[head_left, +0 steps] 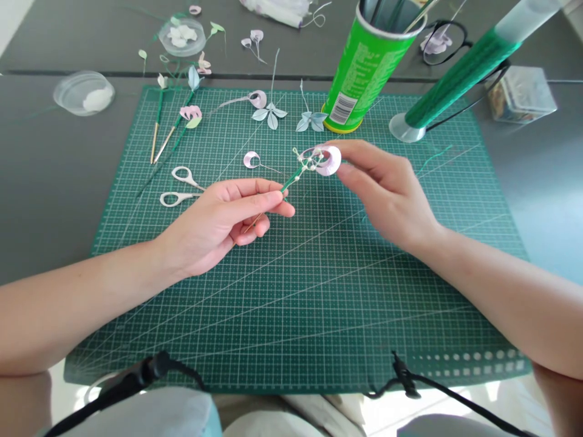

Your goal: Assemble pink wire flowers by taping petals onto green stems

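My left hand (246,209) pinches a thin flower stem (289,181) wrapped in green, its lower end a bare golden stick. Small white beads on fine green wires branch from its top. Between thumb and forefinger, my right hand (387,188) grips a pale lilac petal (333,161) curled into a ring, right at the beaded top. Whether petal and stem touch, I cannot tell. Behind my left hand lie scissors (177,198) with white handles, partly hidden by it. A similar lilac petal on a wire (251,159) rests just beyond.
Under my hands lies a green cutting mat (319,291). A green can (364,73) with tools stands behind, beside a tall green tube (460,82). Blue leaf sprigs (270,115), wrapped flower stems (158,124), a shallow dish (84,94) and a clear box (523,94) lie around.
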Demonstrator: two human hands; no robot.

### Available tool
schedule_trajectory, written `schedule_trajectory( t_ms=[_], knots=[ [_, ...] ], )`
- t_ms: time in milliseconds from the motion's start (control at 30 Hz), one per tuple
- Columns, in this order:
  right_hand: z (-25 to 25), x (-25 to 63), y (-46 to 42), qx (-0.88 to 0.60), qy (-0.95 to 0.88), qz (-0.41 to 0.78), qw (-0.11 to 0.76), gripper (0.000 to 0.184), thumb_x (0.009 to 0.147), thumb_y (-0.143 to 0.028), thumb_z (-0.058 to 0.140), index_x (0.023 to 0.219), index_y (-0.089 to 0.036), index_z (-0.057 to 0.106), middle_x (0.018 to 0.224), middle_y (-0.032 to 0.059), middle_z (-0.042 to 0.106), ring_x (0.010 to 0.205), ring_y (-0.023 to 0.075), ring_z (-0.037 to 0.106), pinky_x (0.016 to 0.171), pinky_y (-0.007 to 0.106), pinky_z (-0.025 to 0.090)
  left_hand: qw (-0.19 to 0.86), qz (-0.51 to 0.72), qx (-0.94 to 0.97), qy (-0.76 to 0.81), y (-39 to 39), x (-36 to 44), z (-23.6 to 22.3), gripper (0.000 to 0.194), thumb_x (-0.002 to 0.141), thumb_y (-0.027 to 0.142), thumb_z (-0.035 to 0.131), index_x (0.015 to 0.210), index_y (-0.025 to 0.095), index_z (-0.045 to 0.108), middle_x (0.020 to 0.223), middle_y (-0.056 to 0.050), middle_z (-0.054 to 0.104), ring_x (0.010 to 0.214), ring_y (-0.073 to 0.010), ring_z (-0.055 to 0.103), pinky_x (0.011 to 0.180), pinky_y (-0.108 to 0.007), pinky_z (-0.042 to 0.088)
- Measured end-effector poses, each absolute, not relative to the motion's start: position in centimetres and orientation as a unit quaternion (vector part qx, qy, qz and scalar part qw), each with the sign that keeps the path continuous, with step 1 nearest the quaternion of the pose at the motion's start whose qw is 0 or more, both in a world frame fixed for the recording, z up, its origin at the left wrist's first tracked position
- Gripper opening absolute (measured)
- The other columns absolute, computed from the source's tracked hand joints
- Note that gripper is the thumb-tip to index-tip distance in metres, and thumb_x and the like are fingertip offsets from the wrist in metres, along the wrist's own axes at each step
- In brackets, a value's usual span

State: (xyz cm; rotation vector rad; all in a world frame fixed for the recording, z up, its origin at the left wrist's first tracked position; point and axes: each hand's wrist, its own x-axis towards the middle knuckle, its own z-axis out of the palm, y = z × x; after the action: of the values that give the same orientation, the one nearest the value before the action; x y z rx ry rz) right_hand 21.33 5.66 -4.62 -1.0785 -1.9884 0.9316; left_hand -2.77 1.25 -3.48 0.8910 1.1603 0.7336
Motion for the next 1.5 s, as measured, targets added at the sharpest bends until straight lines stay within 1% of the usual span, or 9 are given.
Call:
schedule_trajectory(
  t_ms=[200, 333, 400, 467, 633, 767, 900, 1233, 1500],
  knots=[
    [-4.8, 21.1, 4.5, -0.311, -0.77, 0.496, 0.254, 0.04, 0.104, -0.026, 0.056, 0.141, -0.026, 0.07, 0.136, 0.0051, 0.075, 0.138, 0.026, 0.064, 0.117, 0.047, 0.053, 0.678, 0.326, 0.409, 0.517, 1.3, -2.7, -3.5, 0.014, 0.087, 0.029, 0.08, 0.089, 0.017, 0.074, 0.089, -0.004, 0.079, 0.05, -0.0037, 0.049, 0.038, -0.015, 0.028],
    [-4.5, 21.0, 3.7, -0.282, -0.774, 0.525, 0.213, 0.04, 0.109, -0.029, 0.051, 0.144, -0.016, 0.064, 0.086, 0.002, 0.078, 0.079, 0.0144, 0.075, 0.075, 0.027, 0.06, 0.654, 0.349, 0.408, 0.533, 1.2, -2.6, -3.4, 0.014, 0.087, 0.029, 0.079, 0.092, 0.017, 0.074, 0.089, -0.005, 0.078, 0.051, -0.0045, 0.052, 0.038, -0.014, 0.029],
    [-4.3, 21.0, 3.2, -0.281, -0.819, 0.458, 0.202, 0.035, 0.108, -0.026, 0.053, 0.137, -0.012, 0.066, 0.06, -0.007, 0.061, 0.05, 0.0076, 0.056, 0.052, 0.02, 0.046, 0.646, 0.356, 0.406, 0.54, 1.2, -2.6, -3.3, 0.015, 0.087, 0.028, 0.079, 0.094, 0.016, 0.074, 0.089, -0.005, 0.079, 0.052, -0.0049, 0.053, 0.038, -0.014, 0.029],
    [-3.9, 21.0, 2.7, -0.267, -0.869, 0.36, 0.208, 0.027, 0.107, -0.023, 0.056, 0.128, -0.01, 0.068, 0.053, -0.0105, 0.049, 0.042, 0.005, 0.041, 0.044, 0.02, 0.034, 0.643, 0.351, 0.407, 0.546, 1.2, -2.6, -3.4, 0.015, 0.087, 0.029, 0.079, 0.094, 0.016, 0.074, 0.09, -0.006, 0.079, 0.052, -0.0053, 0.054, 0.038, -0.014, 0.031],
    [-2.6, 21.6, 2.0, -0.222, -0.912, 0.244, 0.243, 0.023, 0.112, -0.022, 0.049, 0.109, -0.014, 0.07, 0.059, -0.0062, 0.061, 0.044, 0.0049, 0.047, 0.044, 0.021, 0.035, 0.639, 0.336, 0.423, 0.547, 1.1, -2.6, -3.7, 0.01, 0.089, 0.024, 0.079, 0.091, 0.017, 0.073, 0.085, -0.004, 0.079, 0.053, -0.0058, 0.057, 0.041, -0.013, 0.038],
    [-1.5, 22.4, 2.1, -0.164, -0.92, 0.248, 0.255, 0.022, 0.113, -0.022, 0.048, 0.119, -0.02, 0.07, 0.078, -0.0014, 0.077, 0.055, 0.0076, 0.064, 0.053, 0.023, 0.047, 0.657, 0.26, 0.465, 0.533, 0.9, -2.6, -3.8, 0.007, 0.091, 0.025, 0.076, 0.089, 0.019, 0.073, 0.07, 0.0, 0.074, 0.05, -0.0076, 0.057, 0.039, -0.014, 0.038],
    [-1.2, 22.9, 2.0, -0.143, -0.921, 0.27, 0.242, 0.027, 0.112, -0.019, 0.051, 0.13, -0.02, 0.07, 0.076, -0.0005, 0.078, 0.061, 0.0097, 0.069, 0.059, 0.024, 0.053, 0.67, 0.163, 0.51, 0.514, 0.5, -2.3, -3.4, 0.008, 0.091, 0.024, 0.074, 0.085, 0.02, 0.073, 0.067, 0.002, 0.074, 0.051, -0.009, 0.061, 0.04, -0.014, 0.041],
    [-2.6, 21.7, 2.0, -0.347, -0.858, 0.246, 0.288, 0.027, 0.109, -0.03, 0.058, 0.119, -0.028, 0.083, 0.099, 0.0016, 0.085, 0.05, 0.007, 0.06, 0.045, 0.024, 0.046, 0.702, 0.098, 0.538, 0.457, -0.3, -2.3, -3.4, 0.008, 0.094, 0.024, 0.071, 0.086, 0.022, 0.073, 0.09, 0.002, 0.085, 0.057, -0.007, 0.065, 0.052, -0.017, 0.05],
    [-3.2, 21.2, 2.9, -0.342, -0.842, 0.286, 0.303, 0.024, 0.106, -0.021, 0.062, 0.113, -0.018, 0.084, 0.086, 0.0007, 0.083, 0.047, 0.0043, 0.053, 0.048, 0.02, 0.048, 0.7, 0.102, 0.547, 0.448, -0.3, -2.4, -3.3, 0.008, 0.095, 0.026, 0.073, 0.089, 0.021, 0.074, 0.091, 0.001, 0.085, 0.058, -0.0066, 0.066, 0.057, -0.018, 0.055]
  ],
)
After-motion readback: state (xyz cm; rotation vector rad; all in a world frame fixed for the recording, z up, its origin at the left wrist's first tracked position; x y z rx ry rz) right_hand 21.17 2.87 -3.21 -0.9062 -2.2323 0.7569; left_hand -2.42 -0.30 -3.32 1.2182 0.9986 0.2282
